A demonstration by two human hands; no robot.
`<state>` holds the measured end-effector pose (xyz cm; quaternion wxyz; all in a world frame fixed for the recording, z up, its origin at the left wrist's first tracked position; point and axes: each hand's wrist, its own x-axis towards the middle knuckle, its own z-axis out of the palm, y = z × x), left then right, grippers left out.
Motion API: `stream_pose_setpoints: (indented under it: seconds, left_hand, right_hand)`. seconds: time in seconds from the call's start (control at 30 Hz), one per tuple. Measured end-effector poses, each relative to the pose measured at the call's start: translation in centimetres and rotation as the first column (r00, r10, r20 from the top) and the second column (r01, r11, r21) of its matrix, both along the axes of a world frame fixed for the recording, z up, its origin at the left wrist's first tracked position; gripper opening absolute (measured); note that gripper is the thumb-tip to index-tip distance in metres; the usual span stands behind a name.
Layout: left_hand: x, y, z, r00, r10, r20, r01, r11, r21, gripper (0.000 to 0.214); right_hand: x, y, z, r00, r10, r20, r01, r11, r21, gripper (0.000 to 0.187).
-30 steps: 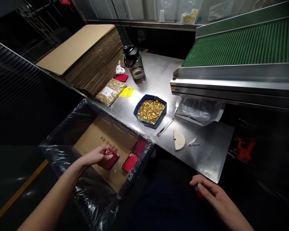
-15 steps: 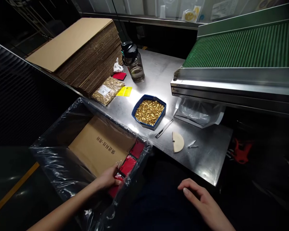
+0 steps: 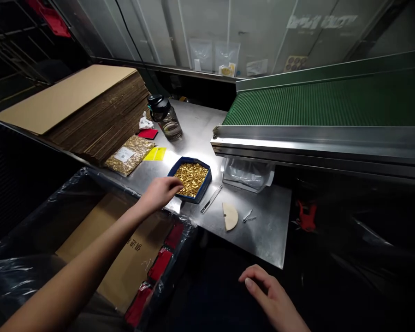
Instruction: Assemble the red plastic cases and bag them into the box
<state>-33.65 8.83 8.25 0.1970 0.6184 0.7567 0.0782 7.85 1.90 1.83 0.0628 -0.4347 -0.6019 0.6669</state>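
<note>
Head view: can't tell grip of left hand at blue tray; probably best to go in gently, avoid scattering gold-coloured pieces; right hand slack, seemingly unloaded.

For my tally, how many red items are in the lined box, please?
3 in the box, along its right wall: far item, middle item, near item; others may be hidden.

Upside-down characters "俱进" stand on cardboard, lower left, partly hidden. Left of centre, a white label has print too small to read.
</note>
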Motion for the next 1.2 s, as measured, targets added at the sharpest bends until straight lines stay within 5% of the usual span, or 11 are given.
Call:
stream_pose_setpoints:
  seconds: [0.13, 0.27, 0.47, 0.73, 1.2]
  left_hand:
    - [0.1, 7.0, -3.3, 0.989, -0.149, -0.007, 0.149, 0.989, 0.022, 0.024]
    - [-1.2, 9.6, -4.4, 0.976, -0.217, -0.035, 0.214, 0.974, -0.07, 0.026]
    - [-2.7, 9.7, -4.0, 0.984, -0.181, 0.0, 0.179, 0.972, -0.15, 0.028]
    - [-2.5, 8.5, -4.1, 0.998, -0.056, -0.009, 0.055, 0.996, -0.067, 0.036]
    - [0.8, 8.5, -5.0, 0.997, -0.071, 0.039, 0.065, 0.989, 0.131, 0.036]
  right_hand:
    - [1.2, -1.1, -0.4, 1.0, -0.018, -0.021, 0.019, 0.999, 0.047, 0.036]
    - [2.4, -2.7, -2.1, 0.989, -0.15, -0.004, 0.15, 0.987, 0.064, 0.038]
    - [2.7, -4.2, -3.9, 0.951, -0.309, -0.015, 0.309, 0.948, 0.08, 0.047]
    - [4.0, -2.9, -3.0, 0.972, -0.233, 0.007, 0.232, 0.97, 0.075, 0.04]
    - [4.0, -3.2, -3.8, 0.954, -0.3, 0.006, 0.298, 0.948, 0.113, 0.051]
